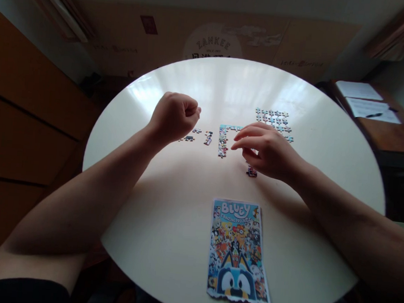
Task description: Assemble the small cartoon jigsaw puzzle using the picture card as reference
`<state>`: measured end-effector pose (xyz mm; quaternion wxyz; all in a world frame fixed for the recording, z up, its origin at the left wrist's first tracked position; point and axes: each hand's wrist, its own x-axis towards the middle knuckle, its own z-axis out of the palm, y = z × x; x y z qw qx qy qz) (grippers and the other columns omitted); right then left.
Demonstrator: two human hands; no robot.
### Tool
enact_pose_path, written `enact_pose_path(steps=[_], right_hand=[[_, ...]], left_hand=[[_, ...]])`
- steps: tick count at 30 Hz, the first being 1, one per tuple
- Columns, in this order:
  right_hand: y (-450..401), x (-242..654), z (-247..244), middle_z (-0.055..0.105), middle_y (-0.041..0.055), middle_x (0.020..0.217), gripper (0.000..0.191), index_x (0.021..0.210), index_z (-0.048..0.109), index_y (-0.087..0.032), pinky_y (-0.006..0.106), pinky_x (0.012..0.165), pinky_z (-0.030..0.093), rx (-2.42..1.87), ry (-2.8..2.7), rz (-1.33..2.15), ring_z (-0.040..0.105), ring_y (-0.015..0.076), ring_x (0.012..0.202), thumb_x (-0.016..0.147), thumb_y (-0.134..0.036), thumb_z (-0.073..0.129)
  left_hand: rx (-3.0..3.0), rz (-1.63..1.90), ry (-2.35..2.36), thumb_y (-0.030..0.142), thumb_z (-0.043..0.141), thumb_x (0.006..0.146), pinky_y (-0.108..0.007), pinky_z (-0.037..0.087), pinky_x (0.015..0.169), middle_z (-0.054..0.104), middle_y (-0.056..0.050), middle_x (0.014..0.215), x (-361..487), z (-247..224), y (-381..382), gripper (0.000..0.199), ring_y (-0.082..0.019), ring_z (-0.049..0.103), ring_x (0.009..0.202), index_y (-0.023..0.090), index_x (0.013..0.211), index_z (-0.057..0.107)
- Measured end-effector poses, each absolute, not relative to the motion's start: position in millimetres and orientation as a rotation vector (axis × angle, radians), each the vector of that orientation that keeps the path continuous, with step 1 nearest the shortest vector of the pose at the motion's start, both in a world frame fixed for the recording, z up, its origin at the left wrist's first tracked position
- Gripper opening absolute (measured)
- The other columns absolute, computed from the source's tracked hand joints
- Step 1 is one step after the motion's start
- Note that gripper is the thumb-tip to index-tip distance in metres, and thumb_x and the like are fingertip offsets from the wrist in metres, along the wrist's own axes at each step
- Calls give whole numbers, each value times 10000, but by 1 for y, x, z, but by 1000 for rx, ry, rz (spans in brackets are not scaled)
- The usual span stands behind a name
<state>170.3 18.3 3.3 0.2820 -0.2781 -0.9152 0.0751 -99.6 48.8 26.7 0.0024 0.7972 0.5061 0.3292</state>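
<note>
My left hand [177, 116] is closed in a fist above the left part of the table, its palm turned out of sight. Whatever it may hold is hidden. Below and beside it lie several loose jigsaw pieces [208, 138]. Over the partly joined puzzle [223, 141], whose left strip and blue top strip show, hovers my right hand [263, 144]. Its fingers are stretched and apart, with nothing visible between them. Dark puzzle pieces [252, 172] lie just below this hand. Behind it, rows of loose pieces [272, 117] are spread out.
A torn-edged Bluey picture sheet [238, 250] lies near the front of the round white table [167, 242]. To the right, a wooden side table [381, 133] carries papers [373, 110] and a pen [374, 115]. A wooden cabinet [22, 123] stands at the left.
</note>
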Motion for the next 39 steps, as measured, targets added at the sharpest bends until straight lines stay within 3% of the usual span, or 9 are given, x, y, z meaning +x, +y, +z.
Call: enact_pose_path(steps=[13, 18, 24, 30, 35, 39], right_hand=[[18, 168, 1, 767, 37, 1014, 340, 950, 769, -247, 417, 888, 505, -709, -2458, 224, 667, 244, 986, 813, -34, 542], [13, 162, 6, 764, 33, 912, 356, 1070, 728, -235, 384, 799, 544, -651, -2229, 197, 691, 200, 850, 852, -44, 521], [6, 161, 11, 724, 17, 833, 367, 1062, 724, -248, 333, 706, 552, -606, -2068, 212, 671, 162, 742, 846, -35, 517], [5, 164, 9, 650, -6, 737, 368, 1062, 724, -252, 303, 598, 499, -610, -2001, 292, 605, 139, 635, 845, -44, 512], [5, 162, 8, 612, -14, 682, 366, 1026, 728, -244, 298, 545, 439, -601, -1959, 297, 535, 132, 572, 825, -38, 502], [4, 160, 10, 586, -23, 638, 339, 994, 723, -233, 280, 509, 411, -585, -1954, 281, 505, 121, 534, 831, -33, 503]], left_hand=[[2467, 1034, 1641, 228, 602, 840, -314, 265, 559, 130, 55, 555, -98, 30, 46, 503, -139, 168, 568, 231, 571, 177], [2475, 1102, 1646, 261, 592, 870, -311, 236, 541, 186, 53, 531, -98, 34, 43, 500, -124, 207, 526, 219, 554, 207], [2442, 1080, 1661, 308, 574, 886, -310, 230, 527, 211, 47, 502, -99, 35, 42, 523, -130, 234, 503, 220, 535, 197], [2404, 1087, 1715, 331, 559, 889, -312, 231, 529, 216, 45, 482, -100, 36, 42, 532, -133, 239, 493, 224, 527, 185], [2371, 1136, 1714, 409, 388, 990, -326, 190, 499, 244, 32, 458, -106, 40, 44, 540, -135, 267, 446, 230, 513, 209], [2328, 1207, 1779, 381, 359, 999, -329, 190, 501, 288, 26, 463, -115, 43, 47, 509, -137, 294, 452, 235, 529, 229]])
